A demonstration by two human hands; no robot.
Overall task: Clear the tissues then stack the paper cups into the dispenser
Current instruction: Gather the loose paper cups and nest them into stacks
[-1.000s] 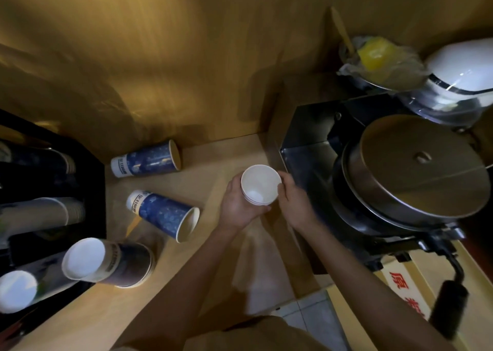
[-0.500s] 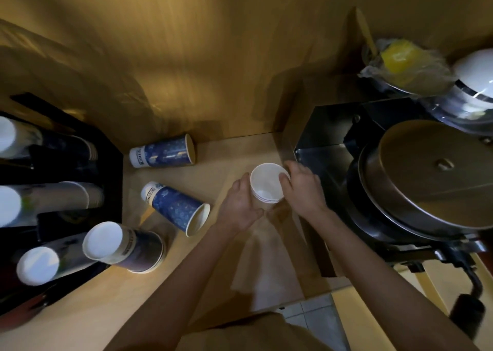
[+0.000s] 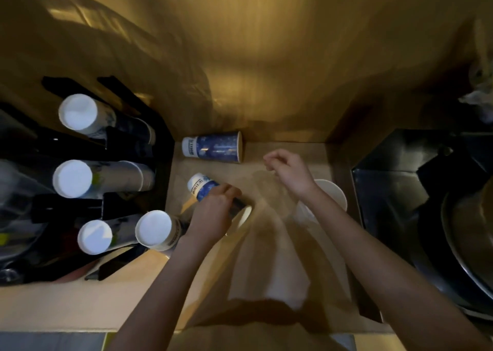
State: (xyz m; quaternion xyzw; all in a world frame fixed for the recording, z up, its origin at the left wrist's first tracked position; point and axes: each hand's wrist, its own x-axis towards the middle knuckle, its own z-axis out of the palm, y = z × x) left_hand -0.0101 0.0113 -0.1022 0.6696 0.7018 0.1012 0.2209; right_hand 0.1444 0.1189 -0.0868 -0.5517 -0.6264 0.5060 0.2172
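Observation:
My left hand (image 3: 213, 212) grips a blue patterned paper cup (image 3: 204, 186) that lies on its side on the wooden counter (image 3: 106, 297). A second blue cup (image 3: 213, 150) lies on its side by the back wall. My right hand (image 3: 289, 170) hovers over the counter between them, fingers loosely curled, holding nothing. Upright behind my right wrist stands a stack of white cups (image 3: 332, 193). At the left, the black cup dispenser (image 3: 125, 142) holds several rows of cups, white bottoms facing me. Another cup stack (image 3: 156, 230) lies beside it.
A steel machine (image 3: 400, 190) with a round metal lid (image 3: 469, 244) fills the right side. A wooden wall (image 3: 266, 70) closes off the back. A crumpled plastic bag (image 3: 477, 97) sits at the far right.
Both hands let go of the white cup stack, which now stands on the counter. My left hand moved left and took hold of the lying blue cup. The camera view swung left.

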